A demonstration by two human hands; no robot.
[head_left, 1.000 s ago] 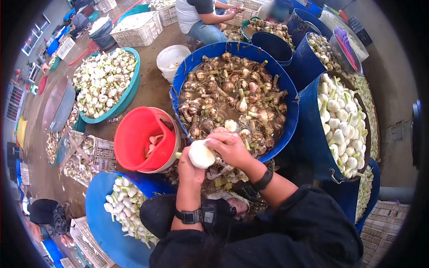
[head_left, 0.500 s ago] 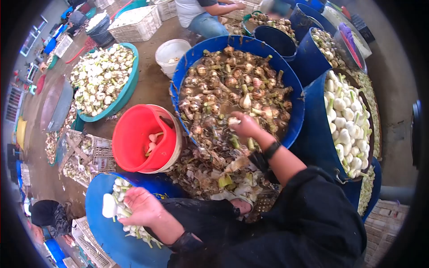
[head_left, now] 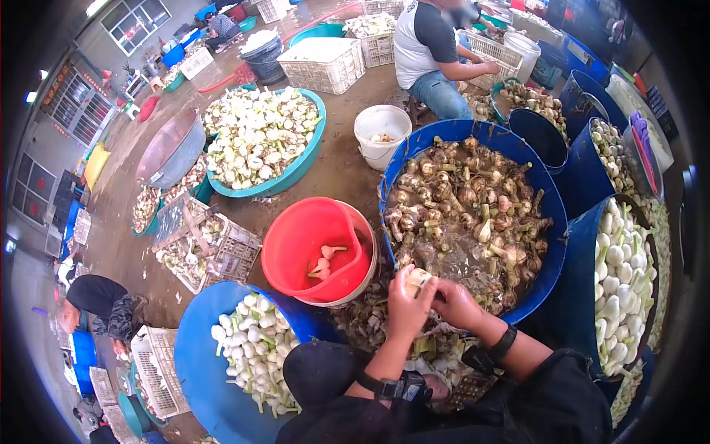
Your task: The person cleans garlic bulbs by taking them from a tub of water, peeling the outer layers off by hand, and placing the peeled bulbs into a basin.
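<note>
Blue plastic, round and deep: the large tub point(head_left: 556, 285) carries brown-skinned garlic bulbs point(head_left: 464, 198) in murky water. At its near left edge, the left hand point(head_left: 409, 302) holds a pale, rounded garlic bulb point(head_left: 418, 278) in closed fingers. The right hand point(head_left: 457, 303) is narrow, fingers bent in at the bulb's right side — whether they grip it, cannot tell. Left of the tub, a red plastic bucket point(head_left: 287, 240) sits within a white one point(head_left: 370, 277), a few pale bulbs point(head_left: 323, 264) inside. Loose papery peelings point(head_left: 355, 314) lie below — between bucket and tub.
</note>
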